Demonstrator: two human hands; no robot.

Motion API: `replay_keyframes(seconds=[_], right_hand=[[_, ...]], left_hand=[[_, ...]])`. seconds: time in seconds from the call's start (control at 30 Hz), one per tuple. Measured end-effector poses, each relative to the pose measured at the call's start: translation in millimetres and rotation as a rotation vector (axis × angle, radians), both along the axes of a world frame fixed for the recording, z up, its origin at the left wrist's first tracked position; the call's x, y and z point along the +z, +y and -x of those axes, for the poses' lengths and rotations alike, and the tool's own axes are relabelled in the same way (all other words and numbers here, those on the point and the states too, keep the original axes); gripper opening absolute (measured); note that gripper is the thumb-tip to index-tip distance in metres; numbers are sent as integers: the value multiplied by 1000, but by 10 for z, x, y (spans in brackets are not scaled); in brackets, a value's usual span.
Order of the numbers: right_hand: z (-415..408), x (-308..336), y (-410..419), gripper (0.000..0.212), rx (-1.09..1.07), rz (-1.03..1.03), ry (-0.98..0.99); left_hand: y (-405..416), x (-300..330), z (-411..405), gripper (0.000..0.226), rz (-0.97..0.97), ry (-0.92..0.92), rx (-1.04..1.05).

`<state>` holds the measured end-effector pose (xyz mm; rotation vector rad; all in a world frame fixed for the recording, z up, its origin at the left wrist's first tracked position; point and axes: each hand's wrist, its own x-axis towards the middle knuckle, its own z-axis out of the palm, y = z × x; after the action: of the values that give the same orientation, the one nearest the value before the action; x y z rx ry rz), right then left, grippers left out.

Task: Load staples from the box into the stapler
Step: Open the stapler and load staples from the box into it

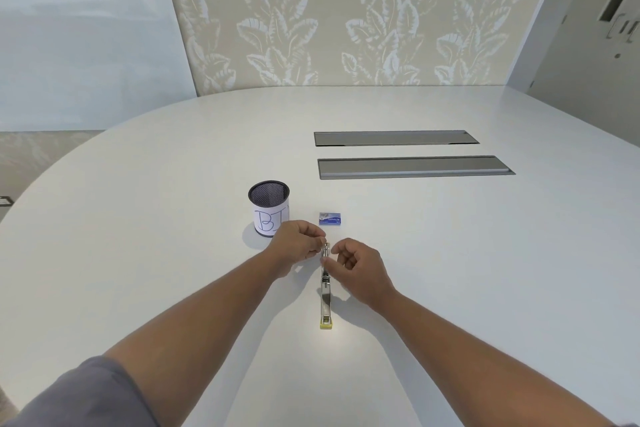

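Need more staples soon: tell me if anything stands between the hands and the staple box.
Nothing visible does. The staple box lies on bare table just beyond the left hand and right hand, which work at the stapler. The mesh cup stands off to the left.

My silvery metal stapler point(325, 291) shines chrome along its length and ends in a yellow plastic tip. The small cardboard staple box point(330, 219) is blue with a pale panel. A black mesh cup point(268, 208) wears a white paper label with blue handwriting. The round table point(450, 253) is plain white with two grey metal panels point(412, 152); the wall point(346, 10) is beige with pale leaf patterns. My sleeve point(86, 399) is grey.
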<state>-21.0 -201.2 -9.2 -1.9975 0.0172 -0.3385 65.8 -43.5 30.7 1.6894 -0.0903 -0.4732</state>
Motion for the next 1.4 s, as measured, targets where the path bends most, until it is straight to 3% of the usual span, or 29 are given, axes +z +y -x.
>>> replay_keyframes(seconds=[0.2,0.63,0.83,1.4], right_hand=[[36,15,10,26,73,100,37],[36,16,28,27,77,63,62],[36,31,24,20,89,55,72],[31,31,10,10,80,62,88]], left_hand=[[-8,-15,57,7,-66,-12,-44],[16,-13,56,8,-144,-67,-90],[-12,28,45,7,-281,-182,-110],[2,90,24,8,-300,-132,-169]])
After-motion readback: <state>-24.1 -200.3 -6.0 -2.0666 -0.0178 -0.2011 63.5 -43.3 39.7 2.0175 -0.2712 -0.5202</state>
